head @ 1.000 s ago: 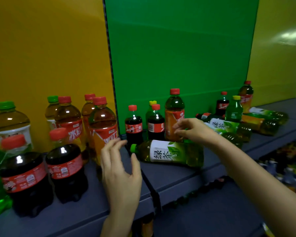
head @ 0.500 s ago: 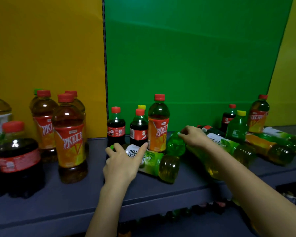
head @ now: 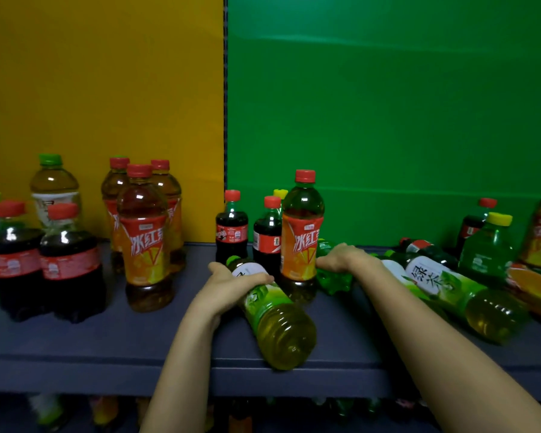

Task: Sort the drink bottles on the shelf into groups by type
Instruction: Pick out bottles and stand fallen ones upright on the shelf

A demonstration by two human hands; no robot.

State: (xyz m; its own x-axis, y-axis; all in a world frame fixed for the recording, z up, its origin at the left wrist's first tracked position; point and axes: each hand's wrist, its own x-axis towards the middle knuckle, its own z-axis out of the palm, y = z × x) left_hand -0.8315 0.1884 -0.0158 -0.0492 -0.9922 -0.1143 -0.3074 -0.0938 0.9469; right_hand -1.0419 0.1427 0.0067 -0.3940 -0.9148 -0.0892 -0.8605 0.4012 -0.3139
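Left hand (head: 231,285) around green tea bottle (head: 277,314)

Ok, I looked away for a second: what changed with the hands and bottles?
The left grip, open a second ago, came down and now holds the lying green tea bottle near its neck; the bottle's base swung toward the shelf front. The right grip stays on the small green bottle. The upright iced tea bottle and colas stayed put.

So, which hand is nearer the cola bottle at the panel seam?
Left. The left hand grips a tea bottle in front of the cola bottle; the right hand is past the orange bottle.
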